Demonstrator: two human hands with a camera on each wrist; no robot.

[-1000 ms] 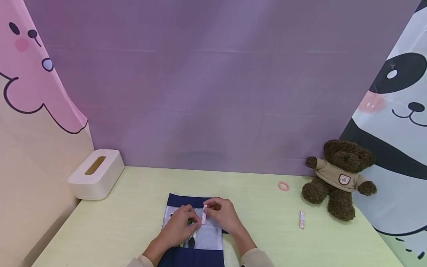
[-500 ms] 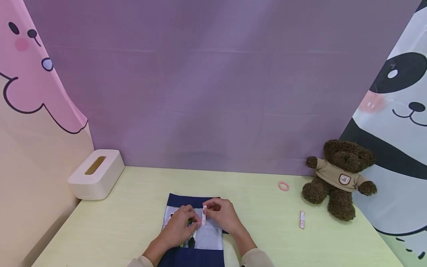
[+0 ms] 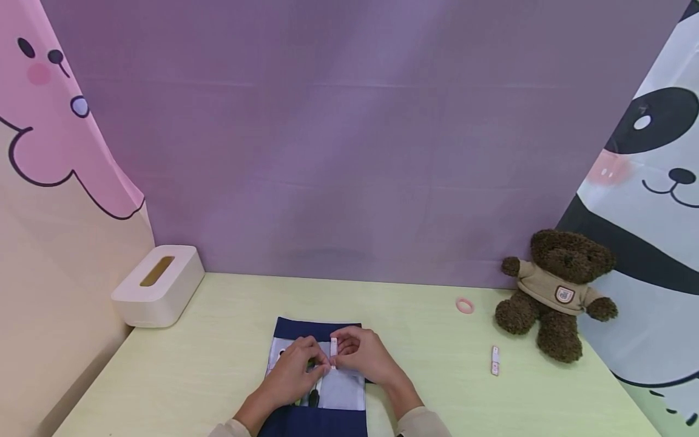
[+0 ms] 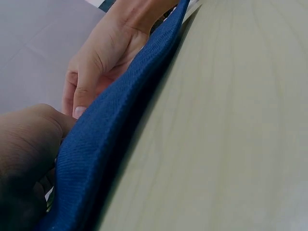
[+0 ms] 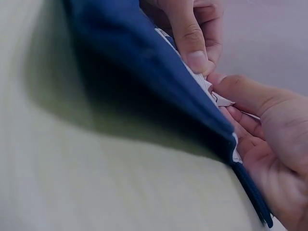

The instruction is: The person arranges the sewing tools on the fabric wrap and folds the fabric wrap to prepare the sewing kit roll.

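A navy fabric case (image 3: pixel 319 419) with a pale lining lies unfolded on the table, seen in the head view. Several slim items, one with a dark end (image 3: pixel 314 397), sit in its left part, partly hidden. My left hand (image 3: pixel 297 367) rests over that part and pinches at the pocket edge with thumb and index finger. Between thumb and fingers my right hand (image 3: pixel 368 358) holds a slim white-and-pink strip (image 3: pixel 334 346) upright at the pocket's opening. The strip's lower end is close to the left fingertips. The right wrist view shows both thumbs (image 5: pixel 196 60) almost meeting at the lining.
A similar white-and-pink strip (image 3: pixel 494 360) and a pink ring (image 3: pixel 465 305) lie to the right on the table. A brown teddy bear (image 3: pixel 559 294) sits at the back right, and a white tissue box (image 3: pixel 158 285) stands at the back left.
My right thumb has slid down along the strip, and the right fingers are spread wider apart. The left hand stays in place.
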